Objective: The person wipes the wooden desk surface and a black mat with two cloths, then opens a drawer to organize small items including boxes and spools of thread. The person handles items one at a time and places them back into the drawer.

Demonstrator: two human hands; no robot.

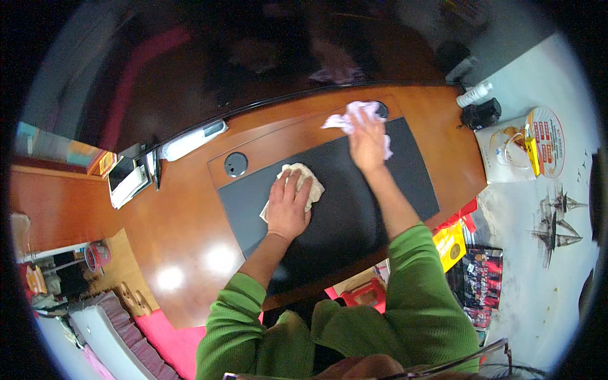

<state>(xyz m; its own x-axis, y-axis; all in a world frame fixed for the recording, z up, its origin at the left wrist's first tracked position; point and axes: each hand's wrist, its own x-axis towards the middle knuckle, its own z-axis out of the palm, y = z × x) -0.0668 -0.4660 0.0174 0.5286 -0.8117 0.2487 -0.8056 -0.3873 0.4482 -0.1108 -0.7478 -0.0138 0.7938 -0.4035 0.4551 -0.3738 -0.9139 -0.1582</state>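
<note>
My left hand [288,204] lies on a beige cloth [313,191], pressed on the left part of a black desk mat [337,204]. Farther off and to the right, my right hand [368,142] rests over a crumpled pale pink-white cloth [363,110] at the mat's far edge. That cloth partly covers a round black disc [381,110] in the wooden desk [185,228]. A second round black disc [236,164] sits left of the mat's far edge. Whether the fingers grip either cloth or only press on it is hard to tell.
Along the desk's far side stands a large dark glossy screen [266,57]. Papers and a dark device [126,178] lie at the left, near a long white object [194,140]. At the right are a white bottle [475,94], a black object [480,114] and a white bag [506,152].
</note>
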